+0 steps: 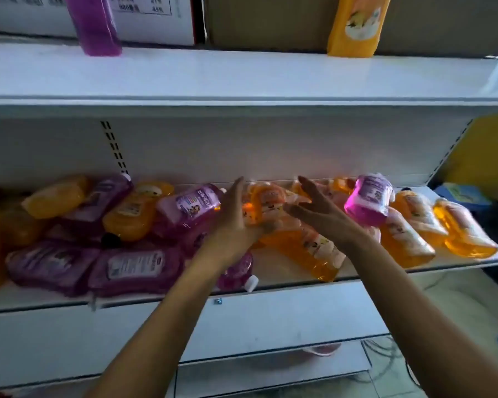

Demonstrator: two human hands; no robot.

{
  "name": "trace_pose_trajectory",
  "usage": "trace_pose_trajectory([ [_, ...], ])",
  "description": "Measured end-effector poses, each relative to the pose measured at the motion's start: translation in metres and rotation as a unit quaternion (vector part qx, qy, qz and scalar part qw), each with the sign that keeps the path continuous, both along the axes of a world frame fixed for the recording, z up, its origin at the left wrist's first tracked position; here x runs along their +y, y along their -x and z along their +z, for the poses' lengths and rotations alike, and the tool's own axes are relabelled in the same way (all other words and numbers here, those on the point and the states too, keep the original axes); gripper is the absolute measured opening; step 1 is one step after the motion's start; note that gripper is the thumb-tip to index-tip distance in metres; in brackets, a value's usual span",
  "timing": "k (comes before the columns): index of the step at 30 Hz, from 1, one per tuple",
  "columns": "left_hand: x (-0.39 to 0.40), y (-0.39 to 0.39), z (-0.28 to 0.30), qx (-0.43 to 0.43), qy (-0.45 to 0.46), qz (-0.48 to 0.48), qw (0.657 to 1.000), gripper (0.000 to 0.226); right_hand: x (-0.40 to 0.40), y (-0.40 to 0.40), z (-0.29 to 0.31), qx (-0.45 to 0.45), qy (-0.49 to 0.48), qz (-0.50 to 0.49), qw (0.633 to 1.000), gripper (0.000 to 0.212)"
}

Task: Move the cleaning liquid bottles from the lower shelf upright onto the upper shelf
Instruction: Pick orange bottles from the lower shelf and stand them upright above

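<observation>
Several purple and orange cleaning liquid bottles lie in a heap on the lower shelf (285, 285). My left hand (233, 216) and my right hand (316, 211) reach in with straight fingers, palms facing each other, on either side of an orange bottle (266, 201) in the middle of the heap. Neither hand grips anything. A purple bottle (189, 203) lies just left of my left hand, another purple bottle (370, 201) right of my right hand. On the upper shelf (242, 79) a purple bottle (95, 24) and an orange bottle (357, 24) stand upright.
Cardboard boxes (265, 21) stand at the back of the upper shelf behind the two upright bottles. A slotted shelf upright (114, 147) runs down the back panel. To the right of the shelving are a yellow surface (486, 150) and a blue object (460, 193).
</observation>
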State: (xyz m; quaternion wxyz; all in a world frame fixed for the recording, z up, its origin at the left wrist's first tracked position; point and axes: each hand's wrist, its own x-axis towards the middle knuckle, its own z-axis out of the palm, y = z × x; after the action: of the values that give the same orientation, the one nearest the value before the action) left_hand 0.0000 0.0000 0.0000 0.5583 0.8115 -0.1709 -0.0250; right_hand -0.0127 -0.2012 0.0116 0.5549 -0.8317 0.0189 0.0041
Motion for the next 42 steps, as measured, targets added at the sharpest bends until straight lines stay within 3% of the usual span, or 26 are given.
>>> trace_pose_trajectory([
  [3, -0.026, -0.024, -0.022, -0.016, -0.169, -0.013, 0.985, 0.094, -0.009, -0.026, -0.009, 0.103, 0.024, 0.034, 0.994, 0.066],
  [6, -0.039, -0.036, -0.042, 0.003, -0.258, 0.042, 0.965, 0.062, -0.015, -0.053, -0.015, 0.196, 0.019, 0.04, 0.98, 0.043],
  [9, -0.038, -0.045, -0.041, 0.01, -0.235, 0.021, 0.972, 0.059, -0.006, -0.084, -0.002, 0.15, 0.175, 0.074, 0.97, 0.036],
  [13, -0.03, -0.042, -0.035, 0.001, -0.136, -0.06, 0.989, 0.061, 0.002, -0.094, 0.004, 0.12, 0.243, 0.064, 0.961, 0.04],
  [16, -0.026, -0.027, -0.036, -0.021, -0.096, -0.004, 0.995, 0.069, 0.004, -0.07, 0.008, -0.003, 0.166, 0.037, 0.985, 0.046],
  [19, -0.017, -0.001, -0.027, -0.066, -0.038, 0.022, 0.997, 0.099, 0.016, -0.029, 0.019, -0.087, 0.022, -0.002, 0.996, 0.052],
  [22, 0.008, 0.039, -0.011, -0.035, 0.063, -0.035, 0.997, 0.115, 0.042, 0.013, 0.036, -0.124, -0.007, -0.034, 0.992, 0.07],
  [26, 0.057, 0.086, 0.001, -0.025, 0.143, -0.072, 0.987, 0.119, 0.089, 0.061, 0.058, -0.137, -0.019, 0.046, 0.989, 0.087],
  [34, 0.176, 0.154, 0.039, -0.13, 0.142, 0.008, 0.981, 0.122, 0.188, 0.101, 0.11, -0.198, 0.048, 0.267, 0.942, 0.094],
  [42, 0.259, 0.176, 0.11, -0.247, 0.073, 0.134, 0.957, 0.124, 0.277, 0.098, 0.183, -0.287, 0.009, 0.398, 0.871, 0.106],
])
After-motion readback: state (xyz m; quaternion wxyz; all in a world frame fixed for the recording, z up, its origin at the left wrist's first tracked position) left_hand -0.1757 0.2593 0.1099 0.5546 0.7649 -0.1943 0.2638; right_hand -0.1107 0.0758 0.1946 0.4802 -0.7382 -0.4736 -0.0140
